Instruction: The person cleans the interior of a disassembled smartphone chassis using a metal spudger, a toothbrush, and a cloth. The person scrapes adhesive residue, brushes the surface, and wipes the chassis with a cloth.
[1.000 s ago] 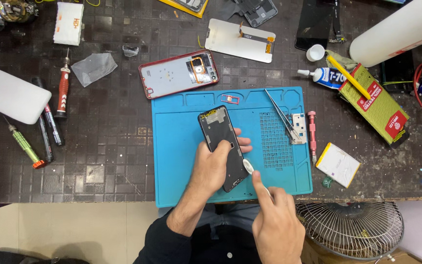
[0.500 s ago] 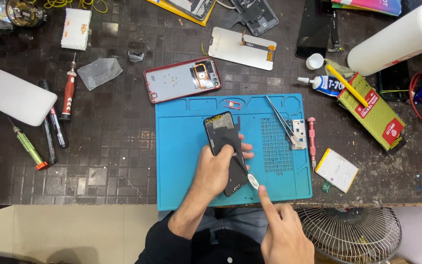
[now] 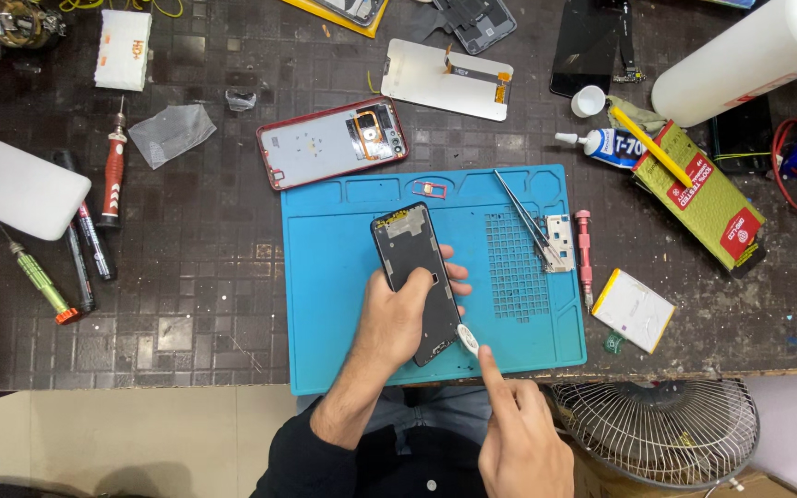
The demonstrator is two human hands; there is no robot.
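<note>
Over the last second I slid my right hand (image 3: pixel 518 433) nearer, its fingertip bringing the white pick (image 3: pixel 466 339) to the phone's (image 3: pixel 417 281) near right corner, while my left hand (image 3: pixel 398 318) stayed clamped around it over the blue mat (image 3: pixel 325 277).

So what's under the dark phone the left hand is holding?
The blue work mat lies beneath the dark phone. The left hand covers the phone's middle, so whether its lower part touches the mat cannot be seen.
</note>
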